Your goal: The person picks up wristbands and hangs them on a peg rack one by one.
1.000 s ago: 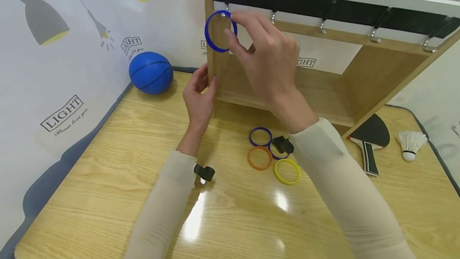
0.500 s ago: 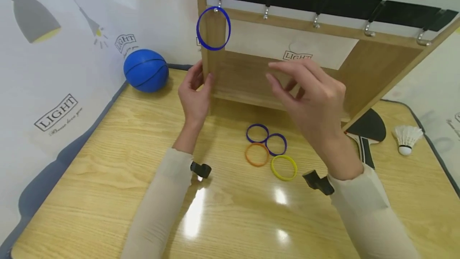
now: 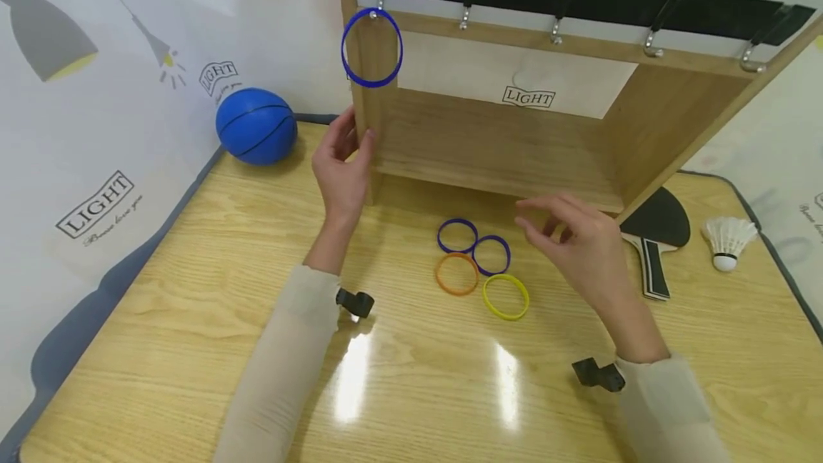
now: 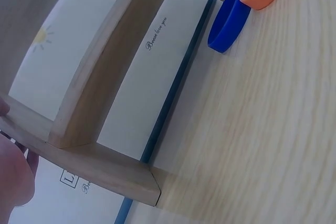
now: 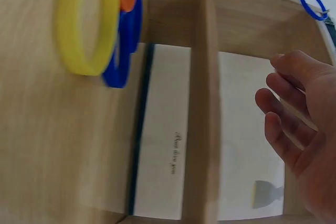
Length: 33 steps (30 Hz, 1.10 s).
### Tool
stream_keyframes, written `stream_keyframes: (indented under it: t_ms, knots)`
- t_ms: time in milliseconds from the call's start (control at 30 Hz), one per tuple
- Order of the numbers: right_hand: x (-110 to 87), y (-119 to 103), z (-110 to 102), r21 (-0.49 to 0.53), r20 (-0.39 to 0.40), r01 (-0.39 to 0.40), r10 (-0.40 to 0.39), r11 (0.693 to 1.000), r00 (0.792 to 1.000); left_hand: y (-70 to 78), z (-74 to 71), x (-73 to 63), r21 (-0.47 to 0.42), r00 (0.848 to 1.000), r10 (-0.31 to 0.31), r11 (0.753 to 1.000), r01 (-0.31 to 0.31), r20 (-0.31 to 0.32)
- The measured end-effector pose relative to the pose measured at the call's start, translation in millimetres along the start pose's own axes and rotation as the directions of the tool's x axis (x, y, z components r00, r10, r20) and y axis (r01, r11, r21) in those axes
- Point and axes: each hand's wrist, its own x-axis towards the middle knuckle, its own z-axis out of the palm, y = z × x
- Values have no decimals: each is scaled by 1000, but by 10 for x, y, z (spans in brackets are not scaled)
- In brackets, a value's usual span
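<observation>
At the left end of the rack (image 3: 501,138), one blue ring (image 3: 373,83) hangs from the end hook (image 3: 380,2). How far behind the hook's tip it sits I cannot tell; if it is close, a jolt to the rack could shake it off.

The left grip (image 3: 343,177) is curled firmly round the left side post, just below that ring. Should this hold slacken or pull, the rack could tilt or slide, since no other hand steadies it.

On the bench (image 3: 424,377), before the rack, lie an orange ring (image 3: 437,274), a yellow ring (image 3: 528,299) and two more blue ones. They sit so close that pinching one could drag a neighbour along or catch two at once.

The right grip (image 3: 581,245) is partly open, thumb and forefinger a little apart, holding nothing, near the yellow ring. Raised carelessly from there, it could knock the shelf edge; swung outward, its wrist could nudge the bat (image 3: 654,269) just beside it.
</observation>
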Motion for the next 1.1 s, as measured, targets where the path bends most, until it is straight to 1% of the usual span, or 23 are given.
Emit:
stream_keyframes:
  t_ms: [133,300,433,533,633,700,767,900,967,1033,1100]
  knots:
    - [-90,90,93,-27,42,2,0,1000,999,7,-2,-3,0,1000,-8,1000,8,0]
    - [-122,120,197,-34,97,25,-21,999,995,17,-10,-6,0,1000,-10,1000,10,-3]
    - [-151,133,247,-37,152,4,2,999,988,12,-14,-6,1,1000,-11,1000,11,6]
    - [-187,139,282,-50,220,-20,31,999,975,-2,-13,-5,-3,1000,-11,1000,11,9]
    - [-219,135,325,-76,296,-34,55,996,954,-14,-12,-4,-7,1000,-11,1000,11,9]
    - [-234,134,359,-90,331,-40,68,995,941,-15,-15,-6,-5,1000,-9,1000,9,8]
    - [-246,128,385,-101,353,-47,79,994,932,-16,-19,-9,-2,1000,-13,1000,13,8]
    - [-264,110,426,-99,365,-55,87,994,927,-11,-20,-11,2,1000,-17,1000,17,9]
    - [-264,95,442,-78,371,-49,75,996,925,-10,-18,-8,0,1000,-16,1000,16,9]
    - [-263,84,465,-57,373,-17,37,998,927,-10,-17,-6,-4,1000,-14,1000,14,8]
    - [-271,80,494,-22,382,16,-7,1000,924,-12,-16,-7,-4,1000,-15,1000,15,7]
